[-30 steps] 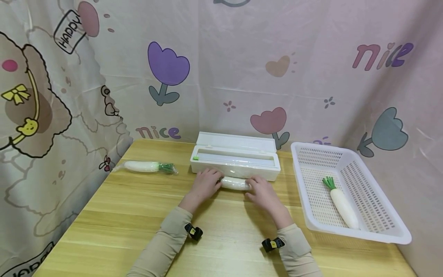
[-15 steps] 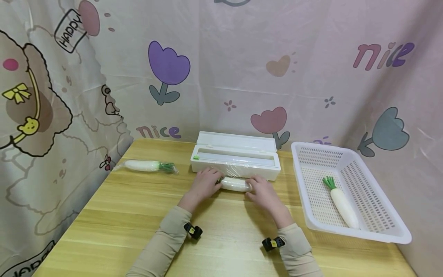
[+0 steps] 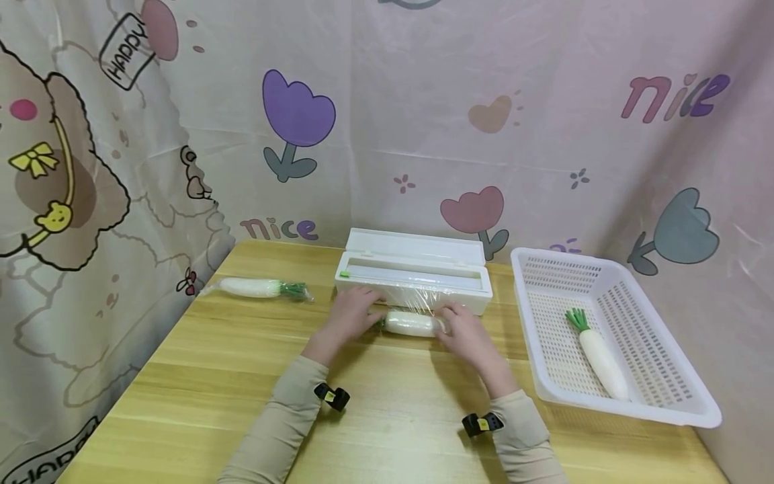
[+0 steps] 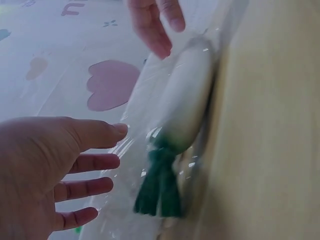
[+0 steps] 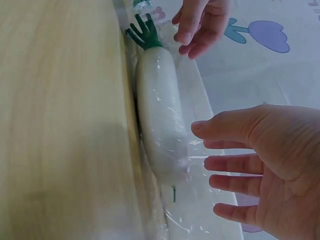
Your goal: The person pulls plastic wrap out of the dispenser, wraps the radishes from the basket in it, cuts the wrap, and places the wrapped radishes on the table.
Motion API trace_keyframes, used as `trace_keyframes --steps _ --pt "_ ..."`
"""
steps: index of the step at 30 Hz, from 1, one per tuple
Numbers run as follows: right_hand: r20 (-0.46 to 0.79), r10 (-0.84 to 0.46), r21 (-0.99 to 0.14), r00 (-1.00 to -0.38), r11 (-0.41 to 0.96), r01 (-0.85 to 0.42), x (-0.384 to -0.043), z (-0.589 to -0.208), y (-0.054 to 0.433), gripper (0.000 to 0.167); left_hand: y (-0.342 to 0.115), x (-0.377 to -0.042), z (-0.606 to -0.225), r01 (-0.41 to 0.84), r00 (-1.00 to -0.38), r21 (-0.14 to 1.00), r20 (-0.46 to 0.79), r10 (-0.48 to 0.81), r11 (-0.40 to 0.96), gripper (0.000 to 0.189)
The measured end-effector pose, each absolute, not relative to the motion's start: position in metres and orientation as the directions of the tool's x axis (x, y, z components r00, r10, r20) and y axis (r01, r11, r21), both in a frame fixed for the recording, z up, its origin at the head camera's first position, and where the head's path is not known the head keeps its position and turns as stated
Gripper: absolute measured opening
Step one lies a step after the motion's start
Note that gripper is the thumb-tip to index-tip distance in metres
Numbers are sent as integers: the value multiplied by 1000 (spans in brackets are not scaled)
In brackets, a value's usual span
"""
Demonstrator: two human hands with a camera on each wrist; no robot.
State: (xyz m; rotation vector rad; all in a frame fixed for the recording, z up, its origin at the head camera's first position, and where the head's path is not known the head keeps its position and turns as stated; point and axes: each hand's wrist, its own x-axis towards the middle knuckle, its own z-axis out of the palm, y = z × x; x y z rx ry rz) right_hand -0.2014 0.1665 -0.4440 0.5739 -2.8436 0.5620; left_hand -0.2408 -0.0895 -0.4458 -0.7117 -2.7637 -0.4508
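Observation:
A white radish [image 3: 413, 324] with green leaf stubs [image 4: 159, 190] lies on the table under clear plastic film, right in front of a white cling film dispenser [image 3: 471, 302]. Its lid [image 3: 417, 246] stands up, and film [image 3: 423, 298] runs down its front to the radish. My left hand [image 3: 349, 316] is beside the leafy end, fingers spread and apart from the radish in the left wrist view. Near the plain end, my right hand [image 3: 465, 336] also has loosely extended fingers, nothing gripped between them in the right wrist view.
A film-wrapped radish [image 3: 250, 288] lies on the table [image 3: 387, 417] at the left. To the right stands a white perforated basket [image 3: 547, 376] with one bare radish [image 3: 603, 363] inside. A printed curtain [image 3: 387, 101] hangs behind the table.
Both hands have eased off the radish's ends, the left moving slightly left and away. More of the radish and the film shows between them.

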Motion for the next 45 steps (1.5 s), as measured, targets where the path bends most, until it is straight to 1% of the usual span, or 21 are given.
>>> trace_keyframes --steps 2,4,6,9,11,15,18,21,25,30,35,40,42,45 --pt "270 -332 -331 -904 849 -411 -202 -442 169 39 -95 -242 -443 510 -832 208 367 417 835 28" --pt "274 -324 -346 -905 845 -408 -201 -439 170 40 -101 -243 -440 506 -825 207 401 399 837 27" --pt "271 -312 -359 -911 845 -397 -200 -436 173 42 -108 -245 -436 487 -829 210 415 374 848 26" --pt "279 -301 -368 -912 844 -391 -199 -431 175 43 -117 -248 -432 444 -853 245 410 322 862 26" --pt "301 -301 -366 -905 840 -401 -199 -428 175 43 -124 -250 -431 412 -865 267 413 283 871 30" --pt "363 -311 -353 -878 826 -439 -203 -425 175 41 -137 -255 -432 379 -864 336 461 200 862 39" --pt "408 -316 -345 -857 815 -465 -207 -420 172 37 -144 -258 -435 355 -870 380 469 153 854 50" --pt "440 -321 -337 -839 807 -485 -212 -413 167 33 -149 -262 -439 311 -892 402 436 119 861 64" --pt "465 -340 -316 -818 799 -512 -221 -403 158 32 -152 -264 -446 243 -931 426 354 86 872 82" --pt "483 -388 -277 -785 782 -558 -234 -392 142 31 -150 -269 -457 190 -965 481 251 73 856 95" --pt "476 -448 -212 -757 777 -593 -247 -384 123 29 -146 -272 -467 181 -976 504 201 89 845 93" --pt "494 -521 -146 -696 739 -657 -263 -376 102 27 -144 -276 -474 173 -976 490 201 82 855 87" --pt "505 -547 -120 -667 721 -683 -270 -374 94 27 -144 -279 -475 178 -973 468 217 83 866 85" --pt "509 -575 -86 -641 707 -702 -281 -376 82 26 -145 -284 -477 184 -965 405 247 87 895 84"
